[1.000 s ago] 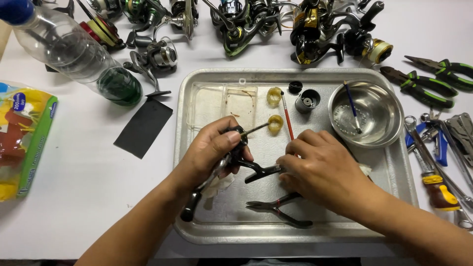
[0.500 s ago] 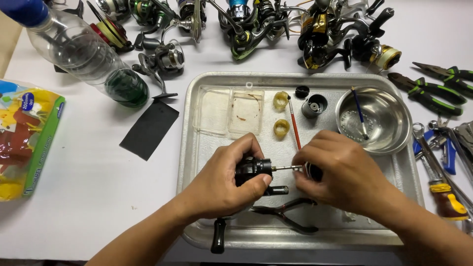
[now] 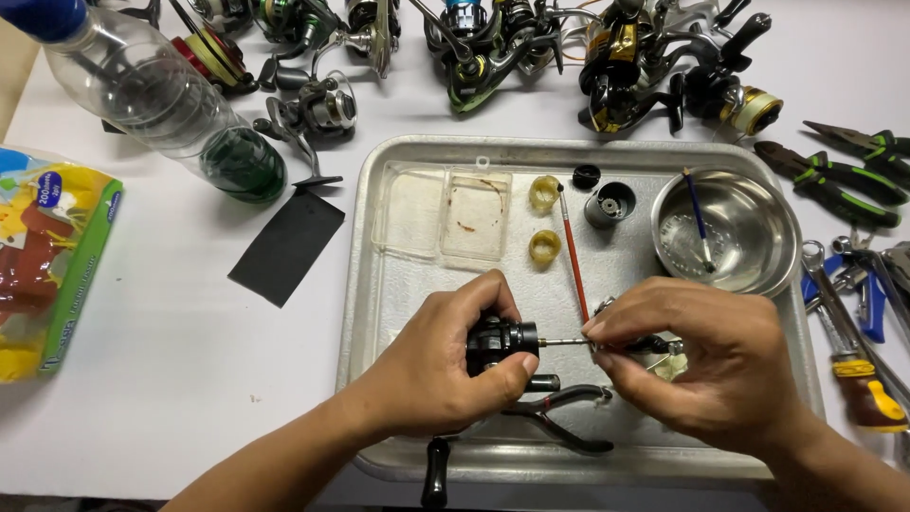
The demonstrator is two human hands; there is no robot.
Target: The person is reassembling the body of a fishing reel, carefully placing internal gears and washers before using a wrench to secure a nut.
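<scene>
1. the left hand (image 3: 445, 365) was closed around a black reel body (image 3: 500, 344), holding it just above the floor of the metal tray (image 3: 379, 284), near the tray's front middle.
2. a thin metal shaft (image 3: 564, 341) stuck out of the reel body toward the right.
3. the right hand (image 3: 701, 365) pinched the far end of that shaft between thumb and fingertips; what small part it gripped there was hidden by the fingers.
4. black pliers (image 3: 559, 417) lay in the tray just below the two hands, and a black knobbed handle (image 3: 434, 469) hung over the tray's front rim.
5. further back in the tray sat a clear plastic box (image 3: 445, 213), two yellowish rings (image 3: 545, 220), a red-handled brush (image 3: 572, 251), a small grey spool (image 3: 609, 204) and a steel bowl (image 3: 749, 237) with a blue brush (image 3: 699, 220) in it.
6. on the white table (image 3: 171, 322) lay a black sheet (image 3: 287, 248), a clear bottle (image 3: 152, 100), a colourful packet (image 3: 47, 265), several fishing reels (image 3: 493, 38) and green-handled pliers (image 3: 834, 180).
</scene>
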